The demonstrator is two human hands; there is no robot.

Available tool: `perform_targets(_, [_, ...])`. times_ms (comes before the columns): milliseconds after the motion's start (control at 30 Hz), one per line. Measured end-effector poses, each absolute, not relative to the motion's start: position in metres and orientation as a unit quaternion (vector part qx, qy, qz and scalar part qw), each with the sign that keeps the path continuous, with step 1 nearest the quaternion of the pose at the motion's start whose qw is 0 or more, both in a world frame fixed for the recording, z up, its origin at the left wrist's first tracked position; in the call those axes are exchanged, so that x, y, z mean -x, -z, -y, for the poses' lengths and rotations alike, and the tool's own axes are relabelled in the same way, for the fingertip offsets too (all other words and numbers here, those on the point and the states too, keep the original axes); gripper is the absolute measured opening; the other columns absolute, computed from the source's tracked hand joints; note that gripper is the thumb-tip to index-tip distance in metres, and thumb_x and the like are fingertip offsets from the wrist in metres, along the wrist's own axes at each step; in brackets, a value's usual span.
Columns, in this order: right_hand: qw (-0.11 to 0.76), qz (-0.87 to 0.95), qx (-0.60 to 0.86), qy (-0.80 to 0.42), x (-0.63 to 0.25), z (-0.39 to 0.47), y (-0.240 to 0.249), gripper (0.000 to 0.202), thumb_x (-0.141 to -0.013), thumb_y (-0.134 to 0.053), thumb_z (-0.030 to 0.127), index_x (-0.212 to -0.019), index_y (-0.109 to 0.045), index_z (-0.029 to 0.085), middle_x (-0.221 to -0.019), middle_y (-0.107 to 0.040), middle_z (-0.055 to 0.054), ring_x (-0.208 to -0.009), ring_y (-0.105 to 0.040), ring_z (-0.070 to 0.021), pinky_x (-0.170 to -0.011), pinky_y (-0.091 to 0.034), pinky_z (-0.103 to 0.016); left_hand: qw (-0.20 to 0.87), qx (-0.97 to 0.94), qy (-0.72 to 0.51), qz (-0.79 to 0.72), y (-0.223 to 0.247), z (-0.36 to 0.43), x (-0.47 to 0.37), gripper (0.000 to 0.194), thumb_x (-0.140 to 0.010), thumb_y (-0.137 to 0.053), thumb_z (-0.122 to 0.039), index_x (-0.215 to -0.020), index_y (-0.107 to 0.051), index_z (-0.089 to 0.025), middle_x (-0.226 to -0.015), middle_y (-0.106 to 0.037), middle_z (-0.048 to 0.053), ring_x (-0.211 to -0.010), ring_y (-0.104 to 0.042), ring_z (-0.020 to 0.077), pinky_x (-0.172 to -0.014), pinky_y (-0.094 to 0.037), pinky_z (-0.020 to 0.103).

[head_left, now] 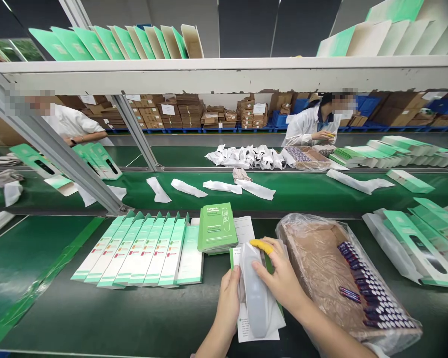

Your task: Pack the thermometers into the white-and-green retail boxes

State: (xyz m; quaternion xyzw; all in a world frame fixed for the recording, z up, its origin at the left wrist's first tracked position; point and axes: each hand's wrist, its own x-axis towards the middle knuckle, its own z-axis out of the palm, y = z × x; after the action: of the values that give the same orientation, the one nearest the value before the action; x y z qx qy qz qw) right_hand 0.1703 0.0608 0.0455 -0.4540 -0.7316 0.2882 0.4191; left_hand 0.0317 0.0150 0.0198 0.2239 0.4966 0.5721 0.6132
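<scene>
Both hands are on a pale infrared thermometer point(257, 298) in a thin translucent white sleeve, in front of me at lower centre. My left hand point(227, 293) grips its left edge, thumb on top. My right hand point(280, 273) is closed over the upper right side, with a yellow finger cot point(262, 245) on one finger. White printed sheets point(244, 325) lie under the thermometer, and a green edge shows beneath; whether they are held too, I cannot tell. Just behind my hands sits a stack of green booklets point(217, 226).
Green-and-white boxes point(142, 253) stand in a slanted row at left. A plastic-lined carton point(313, 268) of batteries point(381, 298) is at right, beside more boxes point(425, 243). White sleeves point(222, 187) lie on the green belt point(186, 204). Two people work beyond, under an overhead shelf point(224, 77).
</scene>
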Motion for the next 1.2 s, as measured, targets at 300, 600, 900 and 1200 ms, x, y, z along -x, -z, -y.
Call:
perform_targets(300, [0.444,0.586,0.474,-0.485,-0.164,-0.049,-0.028,0.074,-0.090,-0.063,0.045,-0.152,-0.027,0.030,-0.158,-0.033,-0.008,-0.143,-0.036,-0.0261,-0.116,-0.032,-0.047,0.609,-0.266,-0.578,-0.473,-0.016,-0.017,-0.027,0.065,-0.081,-0.060,-0.069,-0.113,-0.071,-0.014,-0.111,-0.075,0.015,-0.107,-0.068,0.0306,-0.092,-0.052,0.034])
perform_targets(600, [0.412,0.536,0.490,-0.551,-0.154,-0.030,-0.023,0.046,-0.091,-0.058,0.052,-0.131,-0.058,0.028,-0.138,-0.061,-0.006,-0.133,-0.051,-0.0275,-0.113,-0.037,-0.040,0.520,-0.481,-0.517,-0.480,-0.010,-0.005,-0.029,0.089,-0.089,-0.064,-0.044,-0.156,-0.012,-0.016,-0.144,-0.054,0.018,-0.127,-0.057,0.0289,-0.106,-0.043,0.035])
perform_targets(900, [0.416,0.491,0.482,-0.594,-0.141,-0.024,-0.016,0.056,-0.083,-0.070,0.042,-0.132,-0.049,0.028,-0.139,-0.059,-0.007,-0.132,-0.051,-0.0274,-0.111,-0.041,-0.040,0.396,-0.621,-0.433,-0.520,-0.010,0.010,-0.010,0.089,-0.084,-0.068,-0.036,-0.157,-0.020,-0.019,-0.156,-0.038,0.017,-0.137,-0.045,0.0357,-0.110,-0.039,0.041])
perform_targets(1200, [0.430,0.382,0.434,-0.693,-0.157,-0.032,-0.036,0.059,-0.072,-0.079,0.052,-0.120,-0.058,0.024,-0.120,-0.071,-0.015,-0.118,-0.062,-0.0369,-0.091,-0.054,-0.046,0.015,-0.431,-0.410,-0.804,-0.042,-0.023,0.255,0.052,-0.093,-0.044,-0.035,-0.137,-0.043,-0.009,-0.144,-0.048,0.020,-0.138,-0.038,0.0346,-0.115,-0.029,0.046])
